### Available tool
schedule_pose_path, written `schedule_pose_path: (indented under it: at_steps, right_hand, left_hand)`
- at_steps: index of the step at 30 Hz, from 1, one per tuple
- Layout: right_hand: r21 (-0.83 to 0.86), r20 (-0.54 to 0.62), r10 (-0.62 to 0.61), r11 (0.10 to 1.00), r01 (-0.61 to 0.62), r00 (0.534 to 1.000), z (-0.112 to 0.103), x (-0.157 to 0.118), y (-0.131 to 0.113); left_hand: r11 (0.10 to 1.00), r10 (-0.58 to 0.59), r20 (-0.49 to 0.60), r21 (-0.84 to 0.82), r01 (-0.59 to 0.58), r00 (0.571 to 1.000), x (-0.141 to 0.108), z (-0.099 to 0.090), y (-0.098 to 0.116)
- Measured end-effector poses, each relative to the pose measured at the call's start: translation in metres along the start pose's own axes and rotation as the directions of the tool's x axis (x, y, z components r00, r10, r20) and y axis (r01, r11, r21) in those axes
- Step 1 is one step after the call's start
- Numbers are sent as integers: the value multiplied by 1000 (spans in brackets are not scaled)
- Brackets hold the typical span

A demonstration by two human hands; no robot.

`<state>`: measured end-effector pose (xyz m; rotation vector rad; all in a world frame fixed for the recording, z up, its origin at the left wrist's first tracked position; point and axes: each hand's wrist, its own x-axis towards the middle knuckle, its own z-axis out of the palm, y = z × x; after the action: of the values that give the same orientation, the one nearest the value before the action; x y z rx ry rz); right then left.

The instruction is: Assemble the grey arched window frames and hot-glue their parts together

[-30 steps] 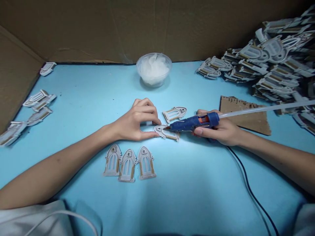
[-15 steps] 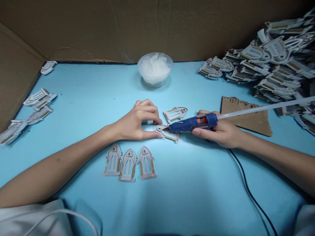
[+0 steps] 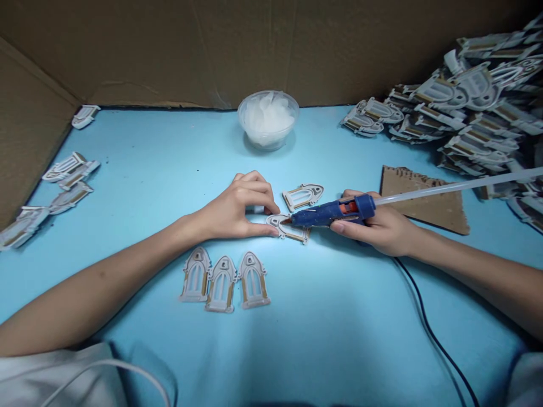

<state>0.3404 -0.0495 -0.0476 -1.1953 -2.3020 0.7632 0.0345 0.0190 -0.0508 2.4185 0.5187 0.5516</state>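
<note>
My left hand [image 3: 240, 209] grips the pointed end of a small white arched window piece [image 3: 300, 233] between thumb and fingers, flat on the blue table. In my right hand [image 3: 382, 229] is a blue glue gun [image 3: 322, 215] with a long clear glue stick [image 3: 449, 185] out of its back. The nozzle tip meets the arched piece near its pointed end. Just beyond lies a second arched piece [image 3: 303, 196]. Three more arched pieces [image 3: 222, 284] stand in a row on the near side of my left hand, points facing away from me.
A clear bowl of white material [image 3: 268, 120] sits at the back. Heaped arched pieces [image 3: 475, 113] fill the back right, near a cardboard scrap [image 3: 428, 200]. Several pieces [image 3: 70, 198] lie at the left. A black cord [image 3: 428, 325] runs from the gun; cardboard walls [image 3: 254, 51] border the table.
</note>
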Motion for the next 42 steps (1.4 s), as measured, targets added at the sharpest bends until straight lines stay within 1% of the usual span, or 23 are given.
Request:
schedule_pose_path:
  at_steps: [6, 16, 26, 30, 32, 34, 35, 36, 37, 38, 39, 40, 42]
  right_hand:
    - [3, 32, 12, 1000, -12, 999, 0, 2, -4]
    - [-1, 60, 95, 995, -95, 994, -1, 1, -4]
    - [18, 70, 96, 995, -98, 993, 0, 2, -3]
    - [25, 42, 107, 994, -108, 993, -1, 1, -4]
    - [65, 28, 146, 987, -147, 989, 1, 0, -8]
    - [213, 73, 211, 951, -222, 975, 3, -1, -13]
    - [333, 105, 235, 907, -257, 966, 5, -2, -16]
    - [468, 123, 249, 839, -277, 961, 7, -2, -18]
    - [596, 112, 258, 756, -272, 960, 9, -3, -20]
    - [697, 67, 269, 676, -238, 961, 11, -3, -21]
    - [764, 3, 288, 617, -188, 958, 12, -2, -21]
    - [799, -61, 323, 583, -148, 945, 13, -1, -21]
    - [814, -162, 403, 571, -109, 901, 15, 1, -20]
  left_hand:
    - [1000, 4, -5, -7, -4, 1000, 0, 0, 0]
    - [1000, -7, 6, 0, 7, 1000, 0, -1, -1]
    - [998, -56, 26, -14, 56, 998, 1, -1, 0]
    - [998, -66, 30, -18, 67, 997, 1, -1, 1]
    - [997, -68, 29, -23, 69, 997, 1, -2, 1]
    - [998, -64, 24, -23, 65, 998, 1, -2, 1]
    - [998, -63, 22, -20, 63, 998, 1, -2, 1]
    - [998, -60, 19, -16, 60, 998, 1, -1, 1]
    - [998, -57, 19, -12, 57, 998, 2, -1, 1]
    - [999, -53, 18, -8, 53, 998, 2, -1, 1]
    - [999, -48, 18, -6, 48, 999, 2, -1, 1]
    - [999, -43, 19, -5, 43, 999, 2, -1, 1]
    - [1000, -24, 12, -10, 24, 1000, 2, -2, 2]
